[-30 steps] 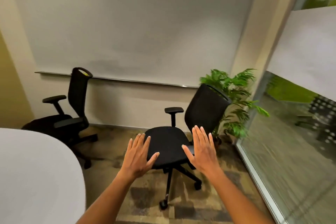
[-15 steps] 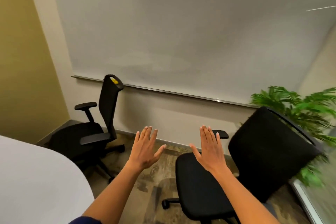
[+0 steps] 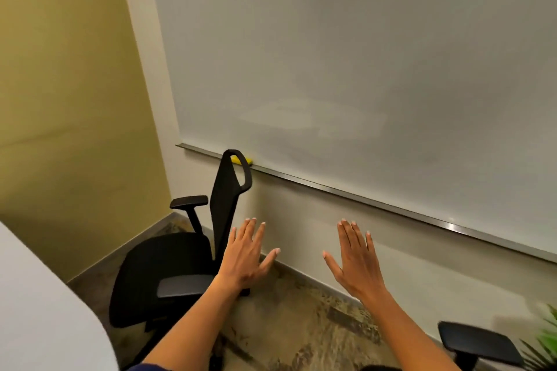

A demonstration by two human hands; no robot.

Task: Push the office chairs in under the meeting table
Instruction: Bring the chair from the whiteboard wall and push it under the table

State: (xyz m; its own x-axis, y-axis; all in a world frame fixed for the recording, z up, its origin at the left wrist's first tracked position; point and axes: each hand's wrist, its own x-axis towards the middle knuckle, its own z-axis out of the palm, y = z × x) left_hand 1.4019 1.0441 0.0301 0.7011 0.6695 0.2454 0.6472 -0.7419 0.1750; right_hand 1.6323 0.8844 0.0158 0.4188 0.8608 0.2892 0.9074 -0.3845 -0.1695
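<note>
hands: left hand and right hand raised flat, fingers straight, grasping nothing, likely readying a push | chair stands clear of the tabletop near the whiteboard | second chair's armrest at lower right, rest hidden

Both hands hover flat, fingers straight: the left hand in front of a black office chair, the right hand before the wall, a second chair's armrest below its right.
</note>
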